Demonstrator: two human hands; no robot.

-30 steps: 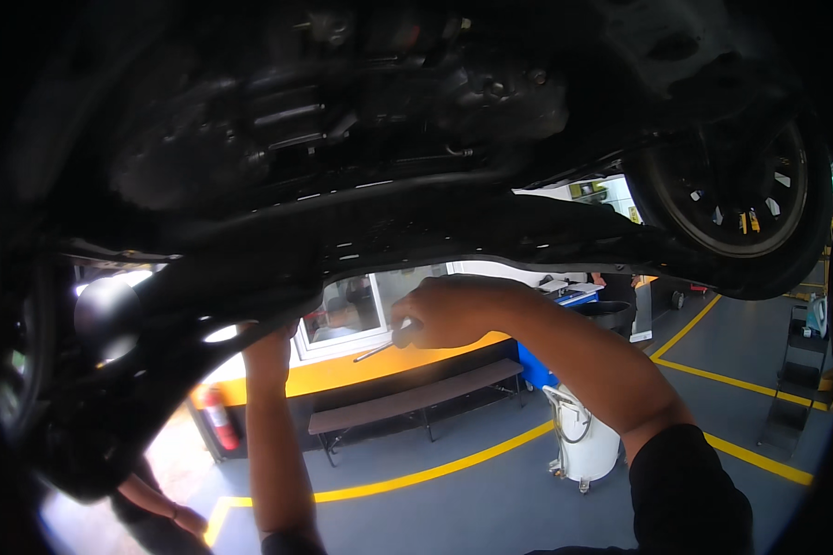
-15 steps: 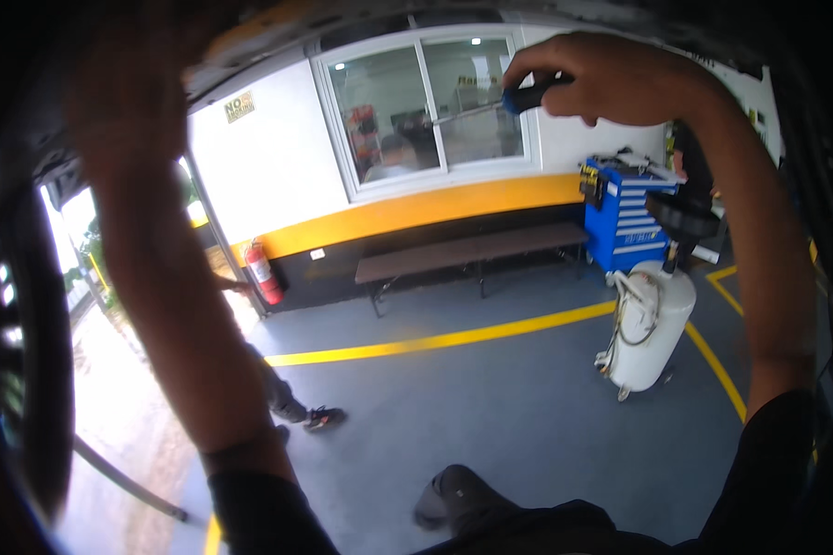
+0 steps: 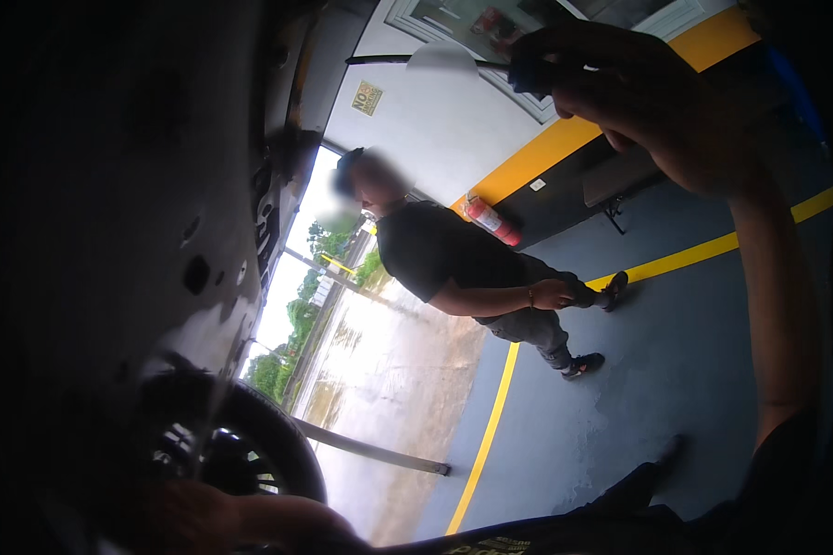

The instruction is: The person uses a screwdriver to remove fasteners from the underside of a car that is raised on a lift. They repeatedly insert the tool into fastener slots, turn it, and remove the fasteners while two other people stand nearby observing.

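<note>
My right hand (image 3: 629, 102) is up at the upper right, its fingers closed around the dark handle of a screwdriver (image 3: 530, 76). The long thin shaft points left, toward the dark underside of a raised vehicle (image 3: 194, 185). A blurred patch covers part of the shaft. At the lower left, my left hand (image 3: 180, 513) reaches into shadow below a vehicle wheel (image 3: 264, 439). Its fingers are lost in the dark, so what it touches does not show.
A person (image 3: 453, 250) in dark clothes stands beyond my arms. Behind them, a red fire extinguisher (image 3: 491, 220) stands by the wall, near a bench (image 3: 615, 180). A post or arm (image 3: 379, 446) extends low across the floor's edge. Yellow lines (image 3: 491, 430) mark the grey floor.
My view has swung left and tilted, bringing the wheel and the person into sight. My left hand has dropped from the upper left to the lower left. The screwdriver stays in my right hand.
</note>
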